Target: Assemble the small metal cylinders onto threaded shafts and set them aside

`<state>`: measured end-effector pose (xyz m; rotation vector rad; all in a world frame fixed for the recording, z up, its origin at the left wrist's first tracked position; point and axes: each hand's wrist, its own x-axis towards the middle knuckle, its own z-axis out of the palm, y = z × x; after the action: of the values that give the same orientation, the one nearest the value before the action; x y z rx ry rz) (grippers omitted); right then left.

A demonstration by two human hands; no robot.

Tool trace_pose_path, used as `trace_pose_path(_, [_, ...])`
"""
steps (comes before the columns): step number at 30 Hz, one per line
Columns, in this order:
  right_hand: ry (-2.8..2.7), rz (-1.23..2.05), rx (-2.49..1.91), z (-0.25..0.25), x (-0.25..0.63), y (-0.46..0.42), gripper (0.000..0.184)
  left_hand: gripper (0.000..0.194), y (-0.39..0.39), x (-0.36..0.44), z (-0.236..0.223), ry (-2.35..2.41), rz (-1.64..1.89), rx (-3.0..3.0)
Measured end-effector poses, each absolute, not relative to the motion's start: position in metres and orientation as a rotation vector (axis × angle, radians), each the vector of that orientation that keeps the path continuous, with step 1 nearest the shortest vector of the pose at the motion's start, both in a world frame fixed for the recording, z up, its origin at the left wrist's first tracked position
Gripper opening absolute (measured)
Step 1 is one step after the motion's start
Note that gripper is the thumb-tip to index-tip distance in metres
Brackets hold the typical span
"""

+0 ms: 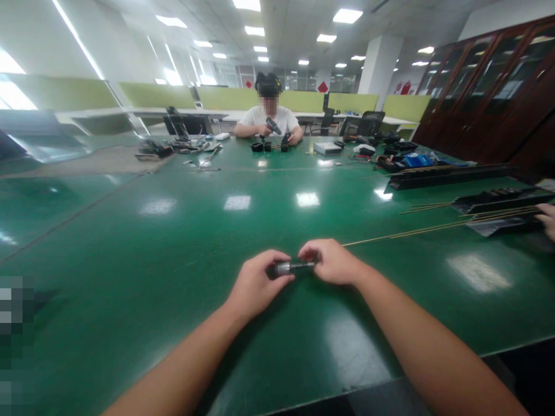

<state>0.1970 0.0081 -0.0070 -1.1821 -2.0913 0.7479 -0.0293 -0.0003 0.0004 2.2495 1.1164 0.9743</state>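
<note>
My left hand [262, 280] is closed around the thicker end of a small dark and silver cylindrical tool [285, 267]. The tool lies level just above or on the green tabletop, its narrow dark shaft pointing right. My right hand [330, 262] curls round the far end of that shaft, with the fingertips over it and the thumb mostly hidden. Behind my right hand, a thin brass-coloured rod [373, 239] stretches away to the right; I cannot tell whether the hand touches it.
Long black channels [498, 199] and more thin rods lie at the right, where another person's hand [547, 219] shows. Across the green table [195, 231] a person [269, 118] holds a power drill [273, 125]. Parts and tools clutter the far edge, including a white-grey box [327, 148].
</note>
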Motion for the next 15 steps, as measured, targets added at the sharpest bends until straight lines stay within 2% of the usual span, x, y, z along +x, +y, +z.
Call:
trace_pose_path(3, [-2.164,0.729,-1.037,-0.0002,0.1939,0.0028,0.043,0.023,-0.0011,-0.0286,0.0001,1.105,0.987,2.258])
trace_pose_path(8, [-2.142,0.686,-1.05,0.0017,0.1894,-0.0014,0.022,0.02,-0.0008,-0.0276,-0.002,1.091,0.983,2.239])
trace_pose_path(15, [-2.139,0.689,-1.052,-0.0014,0.1873,-0.0013,0.015,0.02,-0.0018,-0.0242,-0.0018,1.077,0.971,2.22])
